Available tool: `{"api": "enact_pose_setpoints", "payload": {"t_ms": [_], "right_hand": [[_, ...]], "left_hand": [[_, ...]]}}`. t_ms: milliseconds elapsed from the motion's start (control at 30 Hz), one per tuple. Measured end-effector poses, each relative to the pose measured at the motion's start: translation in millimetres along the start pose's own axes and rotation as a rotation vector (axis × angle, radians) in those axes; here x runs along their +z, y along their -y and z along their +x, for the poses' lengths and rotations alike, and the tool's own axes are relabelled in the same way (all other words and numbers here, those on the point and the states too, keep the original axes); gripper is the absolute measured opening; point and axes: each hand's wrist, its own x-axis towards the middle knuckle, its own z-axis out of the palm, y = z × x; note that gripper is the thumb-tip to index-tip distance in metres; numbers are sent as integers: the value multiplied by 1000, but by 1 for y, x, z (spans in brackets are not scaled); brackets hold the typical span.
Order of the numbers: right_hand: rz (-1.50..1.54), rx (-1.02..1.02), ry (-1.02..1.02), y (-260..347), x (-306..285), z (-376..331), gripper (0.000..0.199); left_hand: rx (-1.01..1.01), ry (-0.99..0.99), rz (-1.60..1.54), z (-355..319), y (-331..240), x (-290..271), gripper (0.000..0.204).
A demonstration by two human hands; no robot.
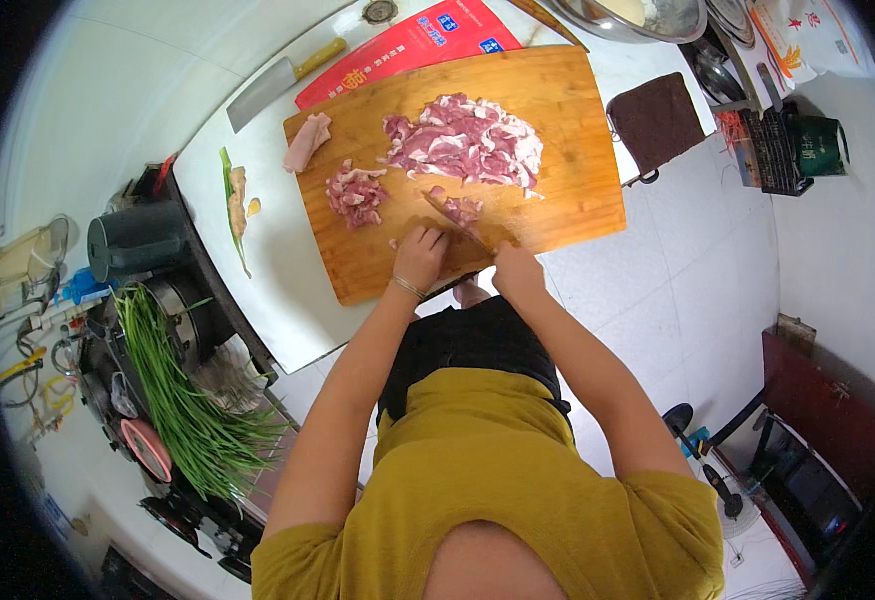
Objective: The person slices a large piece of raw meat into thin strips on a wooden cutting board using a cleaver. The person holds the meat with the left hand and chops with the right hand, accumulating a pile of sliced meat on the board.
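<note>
My right hand [519, 272] is closed around the handle of a kitchen knife [469, 228] at the near edge of the wooden cutting board [557, 120]. Its blade slants up and left over the board. My left hand [422, 258] rests close by on the blade's left side, fingers curled down; what lies under them is hidden. Beyond the blade are a few small cut pieces of meat [463, 211]. A big heap of sliced raw meat [467, 142] spreads across the board's middle, with a smaller pile of chopped meat [356, 194] to its left. One pale pink chunk [307, 143] overlaps the left edge.
A cleaver [267, 92] with a yellow handle lies at the far left of the white table [287, 320], near a red printed sheet [407, 45]. Ginger [237, 195] and scallion sit left of the board. A metal bowl [647, 22] and brown cloth [654, 120] are at right, green stalks [182, 390] at left.
</note>
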Motion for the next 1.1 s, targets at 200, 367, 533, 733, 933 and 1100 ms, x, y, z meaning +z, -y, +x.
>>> {"api": "enact_pose_setpoints", "payload": {"t_ms": [200, 367, 533, 733, 933, 1100], "right_hand": [[-47, -88, -65, 7, 3, 14, 14], [-30, -128, -88, 34, 9, 38, 14], [-19, -120, -48, -3, 5, 18, 16], [48, -31, -87, 42, -3, 54, 20], [147, -49, -137, 17, -23, 23, 16], [151, 3, -101, 15, -8, 6, 17]], "left_hand": [[-47, -19, 28, -2, -2, -3, 26], [-13, -68, -39, -3, 2, -8, 26], [-122, -49, -35, -3, -3, -8, 22], [-291, -25, -249, 12, -6, -5, 20], [-506, -55, -288, 12, 4, -8, 20], [-109, -76, 0, 1, 16, -19, 20]]}}
